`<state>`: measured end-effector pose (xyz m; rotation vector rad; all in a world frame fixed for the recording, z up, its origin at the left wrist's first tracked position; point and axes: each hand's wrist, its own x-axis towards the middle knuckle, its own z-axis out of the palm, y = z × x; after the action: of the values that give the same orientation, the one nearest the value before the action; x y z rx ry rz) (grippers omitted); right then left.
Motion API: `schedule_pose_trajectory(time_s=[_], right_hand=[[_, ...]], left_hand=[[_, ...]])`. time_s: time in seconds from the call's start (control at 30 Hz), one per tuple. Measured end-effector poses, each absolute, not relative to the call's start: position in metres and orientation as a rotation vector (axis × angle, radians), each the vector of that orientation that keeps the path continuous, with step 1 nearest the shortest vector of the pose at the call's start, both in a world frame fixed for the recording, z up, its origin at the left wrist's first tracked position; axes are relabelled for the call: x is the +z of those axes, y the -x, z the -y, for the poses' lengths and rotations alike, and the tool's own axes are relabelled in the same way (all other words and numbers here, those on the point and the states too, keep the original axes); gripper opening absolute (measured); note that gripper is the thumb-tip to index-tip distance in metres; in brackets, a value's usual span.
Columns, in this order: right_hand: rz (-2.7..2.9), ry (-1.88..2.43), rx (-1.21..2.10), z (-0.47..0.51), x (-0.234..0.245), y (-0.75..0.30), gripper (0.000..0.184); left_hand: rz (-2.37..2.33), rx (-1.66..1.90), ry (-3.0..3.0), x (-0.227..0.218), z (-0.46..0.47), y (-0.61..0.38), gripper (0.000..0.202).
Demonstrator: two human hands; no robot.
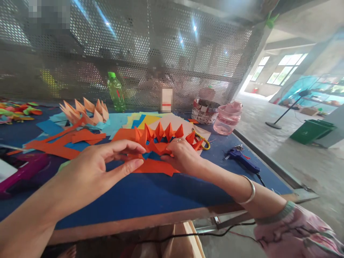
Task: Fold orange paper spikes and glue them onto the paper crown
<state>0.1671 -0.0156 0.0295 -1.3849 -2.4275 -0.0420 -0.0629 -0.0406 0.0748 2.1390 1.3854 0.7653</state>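
An orange folded-paper crown [160, 147] with several pointed tips stands on the table in front of me. My right hand [184, 154] is closed on its near right side, the thumb toward me; a pale bracelet circles the wrist. To the left of the crown, my left hand [115, 157] has its thumb and fingers apart, fingertips close by the crown's left end. Whether they touch it I cannot tell. Flat orange paper [153, 167] lies under the crown. Partly hidden behind my right hand are yellow-handled scissors [206, 144].
A peach paper crown [84, 114] sits at the left behind orange scraps [57, 146]. A green bottle [116, 92], a patterned basket [205, 111] and a pink jug [227, 120] line the back. A blue glue gun [242, 159] lies right, a magenta one [27, 172] left.
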Motion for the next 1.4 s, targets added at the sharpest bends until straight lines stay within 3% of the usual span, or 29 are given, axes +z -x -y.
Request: schedule_pose_trajectory(time_s=[0.23, 0.53, 0.9, 1.1, 1.4], right_hand=[[2.357, 1.527, 0.023, -0.031, 0.05, -0.146, 0.024], [2.458, 1.637, 0.115, -0.051, 0.035, -0.132, 0.035], [2.534, 1.652, -0.022, -0.015, 0.066, -0.155, 0.041], [2.219, 1.461, -0.117, 0.008, 0.078, -0.199, 0.019], [2.014, 1.388, -0.044, 0.033, 0.061, -0.226, 0.019]], left_hand=[[-1.313, 0.739, -2.067, 0.07, 0.029, 0.067, 0.04], [-1.273, 0.636, -1.99, 0.052, -0.001, 0.074, 0.041], [-1.376, 0.479, -2.189, 0.05, -0.026, 0.063, 0.032], [-1.408, 0.581, -2.184, 0.047, -0.024, 0.055, 0.023], [-1.417, 0.525, -2.189, 0.045, -0.01, 0.031, 0.024]])
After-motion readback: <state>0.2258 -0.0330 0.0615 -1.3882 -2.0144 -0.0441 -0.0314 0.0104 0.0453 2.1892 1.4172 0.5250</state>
